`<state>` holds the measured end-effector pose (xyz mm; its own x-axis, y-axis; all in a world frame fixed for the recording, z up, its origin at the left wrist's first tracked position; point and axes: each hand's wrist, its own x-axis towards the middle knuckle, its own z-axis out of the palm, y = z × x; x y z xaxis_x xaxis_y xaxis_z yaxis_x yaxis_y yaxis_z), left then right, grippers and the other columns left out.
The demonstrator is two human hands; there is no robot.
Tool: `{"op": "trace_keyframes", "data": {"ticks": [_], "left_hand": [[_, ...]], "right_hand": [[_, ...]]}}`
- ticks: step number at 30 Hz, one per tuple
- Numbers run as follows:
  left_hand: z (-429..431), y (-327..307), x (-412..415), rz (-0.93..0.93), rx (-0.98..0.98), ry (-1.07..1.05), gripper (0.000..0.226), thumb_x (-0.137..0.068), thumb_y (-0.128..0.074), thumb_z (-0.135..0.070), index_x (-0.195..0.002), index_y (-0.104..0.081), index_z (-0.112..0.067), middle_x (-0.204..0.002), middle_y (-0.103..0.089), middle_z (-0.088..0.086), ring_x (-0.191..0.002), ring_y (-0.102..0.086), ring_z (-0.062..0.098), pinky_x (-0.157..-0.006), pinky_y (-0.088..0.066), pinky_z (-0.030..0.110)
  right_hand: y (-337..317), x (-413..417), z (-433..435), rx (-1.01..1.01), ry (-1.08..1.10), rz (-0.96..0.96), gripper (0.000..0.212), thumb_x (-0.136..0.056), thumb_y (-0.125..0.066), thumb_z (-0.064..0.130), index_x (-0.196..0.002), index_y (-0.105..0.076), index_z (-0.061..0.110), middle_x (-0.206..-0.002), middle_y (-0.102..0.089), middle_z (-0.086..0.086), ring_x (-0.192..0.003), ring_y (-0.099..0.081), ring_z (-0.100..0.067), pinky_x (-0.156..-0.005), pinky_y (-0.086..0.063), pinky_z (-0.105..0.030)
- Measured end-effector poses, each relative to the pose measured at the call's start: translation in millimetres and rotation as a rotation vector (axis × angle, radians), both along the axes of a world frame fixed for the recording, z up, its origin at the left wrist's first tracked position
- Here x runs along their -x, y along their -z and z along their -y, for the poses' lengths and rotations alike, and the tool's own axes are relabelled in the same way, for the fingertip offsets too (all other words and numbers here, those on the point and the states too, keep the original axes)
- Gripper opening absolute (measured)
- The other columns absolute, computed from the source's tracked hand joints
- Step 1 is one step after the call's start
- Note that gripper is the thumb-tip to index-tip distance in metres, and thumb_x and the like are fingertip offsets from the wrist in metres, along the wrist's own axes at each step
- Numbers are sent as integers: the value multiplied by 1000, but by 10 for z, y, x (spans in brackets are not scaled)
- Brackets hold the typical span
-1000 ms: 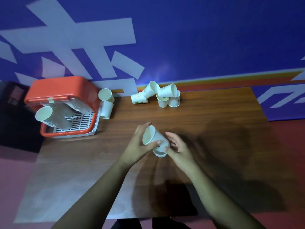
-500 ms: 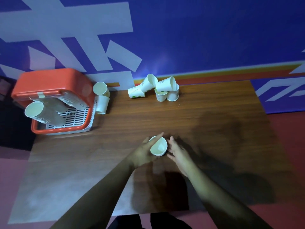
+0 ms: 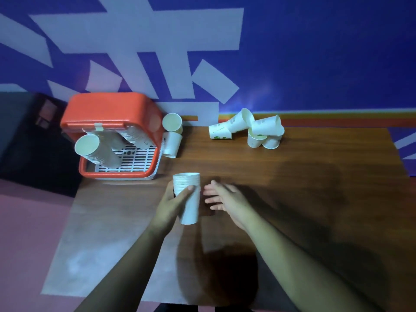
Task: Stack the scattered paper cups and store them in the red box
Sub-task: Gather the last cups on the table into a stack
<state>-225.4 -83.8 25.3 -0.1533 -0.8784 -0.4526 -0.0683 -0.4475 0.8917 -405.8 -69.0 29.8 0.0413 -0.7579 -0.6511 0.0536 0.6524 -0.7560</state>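
My left hand (image 3: 171,204) grips a stack of nested white paper cups (image 3: 189,199), rim pointing away from me, just above the wooden table (image 3: 292,199). My right hand (image 3: 225,198) hovers beside the stack with fingers spread, not touching it. The red box (image 3: 112,113) stands open at the table's far left corner, with two long cup stacks (image 3: 96,152) leaning inside on its white grid. Two loose cups (image 3: 172,137) lie next to the box. Several scattered cups (image 3: 247,129) are piled at the table's far edge.
A blue wall with white shapes rises behind the table. A dark object (image 3: 33,136) sits left of the box. Pink floor (image 3: 29,233) lies to the left of the table.
My left hand has lifted the cup stack and tipped its rim away from me, toward the box. My right hand has let go and drawn slightly to the right.
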Motion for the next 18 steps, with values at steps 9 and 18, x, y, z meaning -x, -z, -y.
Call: {"op": "trace_keyframes", "data": {"ticks": [9,18], "left_hand": [[385,139,-893,13,-53,-70,57,-85,-76,-52,-131,-58,-23,-119,-69,14,-110,-68,38,-95,-53,65],[860,228,-1275,-37,-23,-43,55,-78,-76,-45,-127,-60,-23,-119,-73,1,-111,-70,19,-94,-56,38]], "right_hand": [[328,-736,1496,57,-22,-309,39,-92,-54,24,-103,-61,-13,-106,-66,-32,-83,-64,-31,-81,-54,-46],[737,-1172,2276,30,2,-544,61,-90,-65,41,-133,-45,1,-129,-59,-14,-116,-59,-32,-79,-40,-30]]}}
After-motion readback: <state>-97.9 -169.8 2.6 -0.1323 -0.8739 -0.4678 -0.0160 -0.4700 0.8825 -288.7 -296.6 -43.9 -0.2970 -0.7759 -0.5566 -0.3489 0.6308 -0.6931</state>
